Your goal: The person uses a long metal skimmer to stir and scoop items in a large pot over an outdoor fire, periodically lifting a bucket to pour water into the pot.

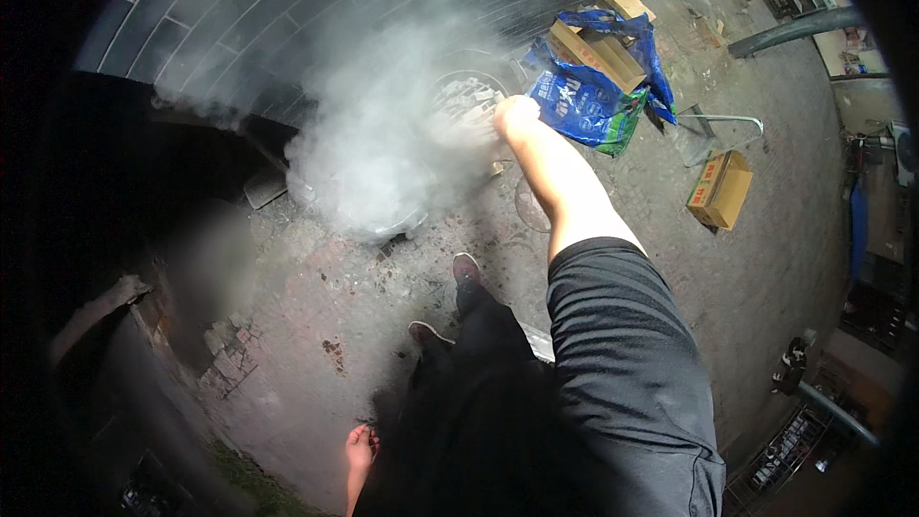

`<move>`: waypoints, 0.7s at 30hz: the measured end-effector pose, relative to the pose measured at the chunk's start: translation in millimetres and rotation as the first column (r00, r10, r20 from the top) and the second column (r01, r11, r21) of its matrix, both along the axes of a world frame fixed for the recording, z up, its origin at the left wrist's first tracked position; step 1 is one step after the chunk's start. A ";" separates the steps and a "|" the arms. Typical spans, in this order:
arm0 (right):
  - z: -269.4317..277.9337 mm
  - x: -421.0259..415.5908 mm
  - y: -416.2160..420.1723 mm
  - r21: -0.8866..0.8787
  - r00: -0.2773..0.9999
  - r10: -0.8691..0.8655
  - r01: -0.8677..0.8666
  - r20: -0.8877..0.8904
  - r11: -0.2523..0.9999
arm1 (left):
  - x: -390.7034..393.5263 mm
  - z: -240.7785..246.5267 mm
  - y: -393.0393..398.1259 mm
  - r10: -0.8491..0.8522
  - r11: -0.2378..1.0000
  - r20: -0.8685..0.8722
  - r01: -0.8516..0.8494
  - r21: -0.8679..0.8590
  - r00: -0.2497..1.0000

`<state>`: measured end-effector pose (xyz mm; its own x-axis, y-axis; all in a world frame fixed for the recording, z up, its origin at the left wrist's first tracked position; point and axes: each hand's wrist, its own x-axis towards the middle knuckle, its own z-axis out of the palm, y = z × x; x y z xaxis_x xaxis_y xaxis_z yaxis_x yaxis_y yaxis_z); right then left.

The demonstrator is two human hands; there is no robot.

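My right hand (517, 115) reaches out at the top centre, with its fingers turned away and partly lost in glare. It is at the right edge of a round container (470, 74) filled with pale, stick-like pieces (470, 100). Whether the hand grips the container or one of the pieces cannot be told. Thick white smoke covers the area to the left, over a second round vessel (402, 226) whose lower rim partly shows. My left hand (362, 441) hangs low beside my body, fingers curled; whether something small is in it is unclear.
A blue plastic bag (585, 111) with an open cardboard box (596, 54) on it lies right of my right hand. Farther right are a metal-handled dustpan (700, 136) and another cardboard box (720, 190). A brick wall (287, 7) runs behind the smoke. Dark debris dots the floor (309, 301) near my shoes.
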<state>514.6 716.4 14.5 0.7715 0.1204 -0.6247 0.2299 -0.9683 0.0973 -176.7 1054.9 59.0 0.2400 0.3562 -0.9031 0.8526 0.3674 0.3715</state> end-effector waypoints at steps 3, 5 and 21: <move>-11.2 -5.2 -22.0 0.021 0.984 -0.109 0.107 0.138 0.994 | 7.8 -8.1 -4.5 0.058 0.998 -0.017 -0.057 0.021 0.998; -23.0 -10.8 -33.4 0.022 0.981 -0.070 0.067 0.179 0.998 | 13.9 -8.6 -9.7 0.028 0.999 0.002 -0.028 0.044 1.000; 31.9 -197.1 -91.6 0.505 0.450 -0.648 0.855 -0.615 0.114 | -6.3 -54.9 17.4 -0.057 0.994 0.075 0.049 0.097 0.996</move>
